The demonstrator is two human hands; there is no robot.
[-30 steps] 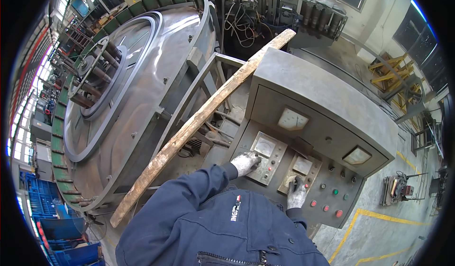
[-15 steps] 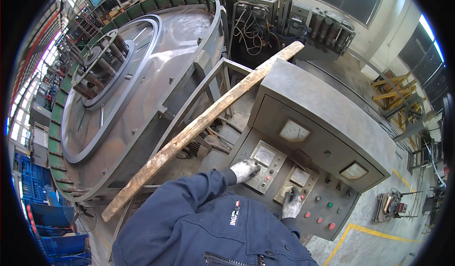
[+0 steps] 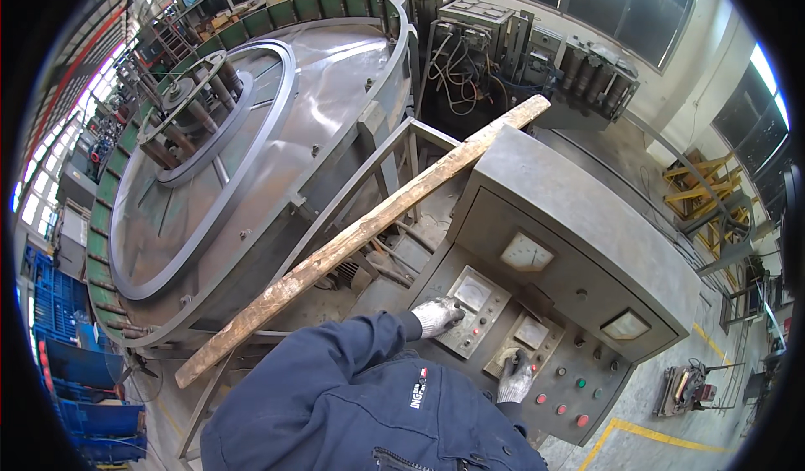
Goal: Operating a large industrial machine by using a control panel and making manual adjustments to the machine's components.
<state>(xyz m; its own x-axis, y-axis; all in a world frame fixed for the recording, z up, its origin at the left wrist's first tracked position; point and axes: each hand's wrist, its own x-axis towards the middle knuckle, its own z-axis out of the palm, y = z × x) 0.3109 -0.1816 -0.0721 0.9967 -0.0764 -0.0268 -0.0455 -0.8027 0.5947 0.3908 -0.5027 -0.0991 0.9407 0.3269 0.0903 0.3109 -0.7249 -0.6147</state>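
Left grip [image 3: 438, 317]: over left control plate [image 3: 480, 312] edge; closure unclear
Right grip [image 3: 516, 376]: over right control plate [image 3: 535, 349]; closure unclear
Wooden beam [image 3: 360, 240]: slants beyond left grip

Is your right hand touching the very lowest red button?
Apart: the head view plainly shows grey panel between the gloved right hand and the lowest red button.

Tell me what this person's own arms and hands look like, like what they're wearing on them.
The left hand and right hand wear whitish-grey gloves that look knitted, darker toward the fingertips. Both arms are covered by long, loose, creased navy-blue sleeves; no lettering shows on them.
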